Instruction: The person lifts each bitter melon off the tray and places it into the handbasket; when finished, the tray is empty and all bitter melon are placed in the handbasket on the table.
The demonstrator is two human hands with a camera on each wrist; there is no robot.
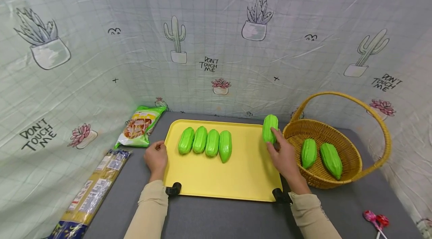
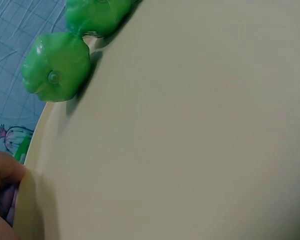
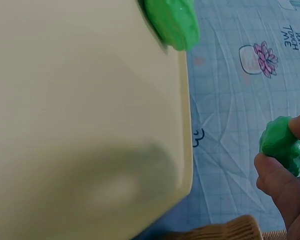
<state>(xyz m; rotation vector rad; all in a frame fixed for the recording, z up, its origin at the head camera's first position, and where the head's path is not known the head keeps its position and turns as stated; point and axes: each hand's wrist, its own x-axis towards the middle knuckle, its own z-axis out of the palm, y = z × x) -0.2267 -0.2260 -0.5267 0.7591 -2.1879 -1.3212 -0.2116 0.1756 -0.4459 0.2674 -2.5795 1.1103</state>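
My right hand [image 1: 285, 158] pinches a glossy, ridged green starfruit [image 1: 269, 128] between thumb and fingers, raised over the far right corner of the yellow tray [image 1: 216, 179]. In the right wrist view, the held starfruit [image 3: 280, 142] shows between the fingertips. Several more starfruit [image 1: 212, 143] lie side by side on the tray's left half. Two others, a starfruit [image 1: 308, 153] and a starfruit [image 1: 331, 159], sit in the wicker basket [image 1: 303, 124] on the right. My left hand [image 1: 156, 158] rests at the tray's left rim, fingers loosely curled, with nothing visible in it.
A green-edged food packet [image 1: 140, 126] lies at the back left. In front of it is a long clear pack of noodles [image 1: 92, 190]. Two lollipops [image 1: 376, 218] lie at the front right. The basket's tall handle [image 1: 386, 145] arches up. A patterned curtain [image 1: 202, 44] hangs behind.
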